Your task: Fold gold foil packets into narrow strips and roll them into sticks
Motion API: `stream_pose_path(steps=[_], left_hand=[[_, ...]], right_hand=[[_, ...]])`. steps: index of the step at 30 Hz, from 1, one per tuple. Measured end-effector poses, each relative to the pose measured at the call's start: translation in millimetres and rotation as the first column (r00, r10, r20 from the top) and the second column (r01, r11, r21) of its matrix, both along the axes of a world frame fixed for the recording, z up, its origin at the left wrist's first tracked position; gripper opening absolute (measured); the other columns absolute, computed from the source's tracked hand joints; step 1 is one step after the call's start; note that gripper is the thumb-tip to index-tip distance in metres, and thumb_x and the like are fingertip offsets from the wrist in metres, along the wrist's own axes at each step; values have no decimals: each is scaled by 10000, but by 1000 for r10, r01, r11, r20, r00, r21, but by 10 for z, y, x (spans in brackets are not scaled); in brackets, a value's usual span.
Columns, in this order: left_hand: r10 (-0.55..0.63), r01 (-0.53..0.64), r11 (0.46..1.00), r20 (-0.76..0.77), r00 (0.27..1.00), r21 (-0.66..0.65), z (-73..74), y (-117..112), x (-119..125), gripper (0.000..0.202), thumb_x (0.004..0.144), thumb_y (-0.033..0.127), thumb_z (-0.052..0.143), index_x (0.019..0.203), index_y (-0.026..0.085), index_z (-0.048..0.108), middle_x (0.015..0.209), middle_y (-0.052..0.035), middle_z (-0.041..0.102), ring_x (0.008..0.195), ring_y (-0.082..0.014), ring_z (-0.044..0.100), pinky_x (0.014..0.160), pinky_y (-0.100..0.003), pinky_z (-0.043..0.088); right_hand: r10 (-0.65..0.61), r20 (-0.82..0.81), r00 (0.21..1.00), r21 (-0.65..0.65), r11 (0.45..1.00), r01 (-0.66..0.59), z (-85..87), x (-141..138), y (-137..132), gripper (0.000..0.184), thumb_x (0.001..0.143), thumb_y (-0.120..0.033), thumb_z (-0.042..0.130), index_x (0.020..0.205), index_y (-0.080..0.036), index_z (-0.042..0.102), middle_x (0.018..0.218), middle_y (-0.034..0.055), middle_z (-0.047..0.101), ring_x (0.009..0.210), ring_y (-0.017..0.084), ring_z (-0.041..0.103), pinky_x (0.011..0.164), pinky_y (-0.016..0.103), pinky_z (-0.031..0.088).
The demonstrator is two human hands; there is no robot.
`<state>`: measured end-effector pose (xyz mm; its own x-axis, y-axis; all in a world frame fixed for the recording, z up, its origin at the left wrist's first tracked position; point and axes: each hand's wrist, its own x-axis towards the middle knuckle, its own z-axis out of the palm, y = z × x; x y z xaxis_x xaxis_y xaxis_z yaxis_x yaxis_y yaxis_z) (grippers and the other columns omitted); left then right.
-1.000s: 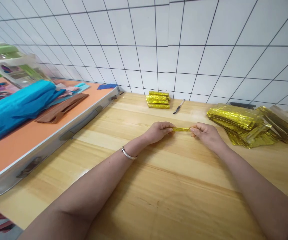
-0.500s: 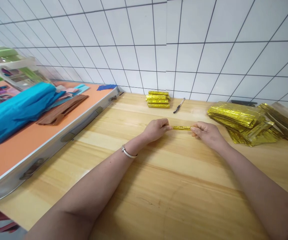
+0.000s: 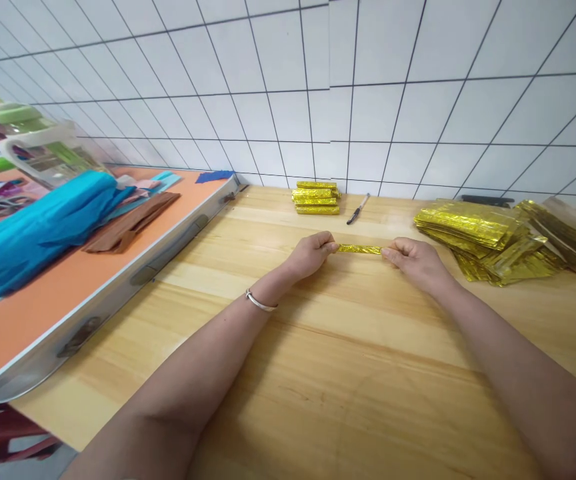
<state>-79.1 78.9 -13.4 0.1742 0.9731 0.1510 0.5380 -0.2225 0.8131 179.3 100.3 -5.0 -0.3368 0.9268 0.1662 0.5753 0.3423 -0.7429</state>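
Observation:
A narrow gold foil roll [image 3: 359,249] stretches level between my two hands, over the wooden table. Its left end is pinched in my left hand [image 3: 313,255], which has a silver bangle [image 3: 261,301] at the wrist. My right hand [image 3: 415,263] grips the other end between thumb and fingers; both tips of the roll are covered by the fingers. Straight ahead, a small stack of gold foil rolls [image 3: 317,198] lies close to the wall. A pen with a black grip [image 3: 358,209] rests just right of that stack.
On the right lie piles of flat gold foil sheets [image 3: 473,230], with a dark object [image 3: 488,200] behind them. An orange-topped table [image 3: 133,273] on the left holds blue cloth-like material [image 3: 53,217] and a folded brown piece [image 3: 131,223]. A tiled wall [image 3: 288,113] bounds the back.
Both hands have shifted slightly up and away with the foil roll. My right hand sits a little nearer the roll's end, so more of it shows. The camera view has tilted slightly.

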Motion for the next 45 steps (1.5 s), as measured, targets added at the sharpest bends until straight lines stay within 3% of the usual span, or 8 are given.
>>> stream_pose_path(steps=[5, 10, 14, 17, 22, 30, 39, 45], left_hand=[[-31, 31, 1000, -7, 999, -1, 1, -7, -4, 289, 883, 388, 424, 720, 163, 500, 629, 33, 490, 601, -96, 429, 570, -201, 340], [-82, 86, 995, -62, 995, 54, 180, -42, 25, 259, 890, 370, 435, 860, 164, 590, 798, -9, 600, 749, -129, 513, 705, -238, 386], [-67, 128, 970, -280, 958, 209, 344, -100, 217, 206, 882, 351, 494, 926, 208, 636, 887, -19, 637, 877, -170, 534, 860, -310, 323], [-54, 212, 941, -503, 862, 263, 392, -155, 387, 208, 903, 322, 475, 871, 194, 636, 802, -20, 651, 806, -168, 562, 800, -305, 320], [27, 191, 931, -579, 815, 313, 401, -235, 523, 227, 892, 289, 495, 731, 167, 598, 708, -19, 640, 708, -156, 564, 695, -281, 310], [-200, 235, 967, -275, 941, 101, 387, -233, 462, 216, 896, 289, 460, 800, 175, 617, 728, 8, 652, 662, -111, 565, 637, -210, 377], [-191, 191, 982, -107, 976, -14, 376, -247, 223, 258, 889, 329, 450, 792, 166, 624, 668, 13, 614, 603, -92, 523, 614, -198, 405], [-157, 169, 982, 134, 978, -83, 252, -180, 170, 236, 870, 329, 477, 874, 150, 630, 655, 16, 555, 609, -88, 492, 604, -201, 406]], right_hand=[[15, -78, 997, -104, 994, -23, 83, -11, -40, 338, 793, -483, 549, 610, -206, 481, 557, -47, 405, 533, 110, 352, 507, 253, 263], [121, -129, 984, -175, 974, -143, 168, 46, -22, 293, 811, -461, 531, 675, -202, 514, 590, -45, 431, 556, 111, 374, 527, 251, 277], [187, -31, 982, -121, 974, -189, 270, 47, -45, 287, 817, -458, 515, 690, -200, 513, 595, -52, 400, 554, 106, 348, 511, 249, 249], [221, 12, 975, -87, 972, -219, 354, 14, -90, 288, 816, -456, 503, 685, -199, 510, 597, -50, 398, 564, 109, 357, 521, 249, 264], [262, 106, 959, -16, 965, -262, 453, -69, -170, 250, 831, -426, 475, 806, -201, 579, 717, -10, 542, 648, 138, 454, 578, 261, 328], [197, 211, 957, 161, 959, -233, 368, -107, -172, 279, 875, -401, 427, 701, -208, 529, 612, -19, 511, 589, 136, 452, 549, 260, 289], [182, 148, 972, 92, 976, -197, 377, -20, -115, 326, 866, -450, 436, 658, -204, 493, 587, -29, 468, 570, 123, 431, 535, 255, 295], [280, -59, 958, -219, 933, -286, 316, 33, -63, 298, 833, -470, 480, 842, -195, 592, 668, -9, 567, 611, 132, 522, 564, 252, 395]])
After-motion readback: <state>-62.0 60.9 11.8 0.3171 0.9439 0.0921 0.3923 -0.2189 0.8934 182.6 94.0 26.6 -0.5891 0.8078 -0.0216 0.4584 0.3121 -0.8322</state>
